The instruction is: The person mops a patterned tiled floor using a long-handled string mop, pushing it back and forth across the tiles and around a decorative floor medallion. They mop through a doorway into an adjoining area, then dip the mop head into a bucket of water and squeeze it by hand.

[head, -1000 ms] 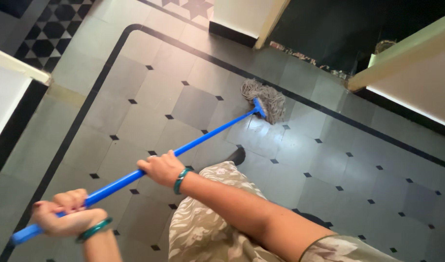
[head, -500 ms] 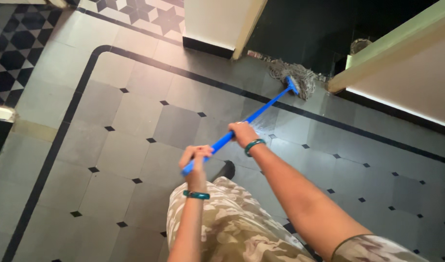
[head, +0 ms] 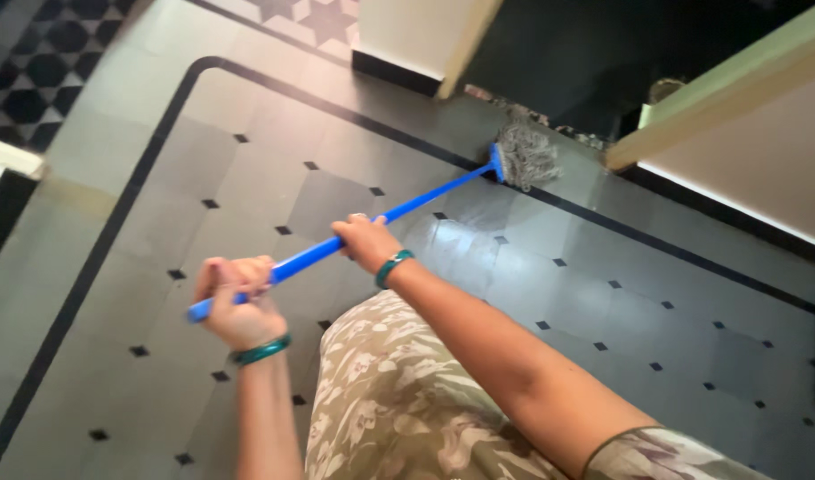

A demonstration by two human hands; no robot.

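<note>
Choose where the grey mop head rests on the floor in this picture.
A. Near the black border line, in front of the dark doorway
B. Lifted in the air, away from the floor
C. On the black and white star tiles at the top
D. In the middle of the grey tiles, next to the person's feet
A. The mop head lies on the floor beside the black border line, just before the dark doorway, far out from the right hand and left hand gripping the blue handle.

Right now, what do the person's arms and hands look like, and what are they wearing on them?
Both hands are bare, without gloves. The left hand has a teal-green bangle at the wrist, and the right hand wears a matching teal-green bangle. The forearms are uncovered; a short floral beige sleeve shows on the right upper arm.
</note>
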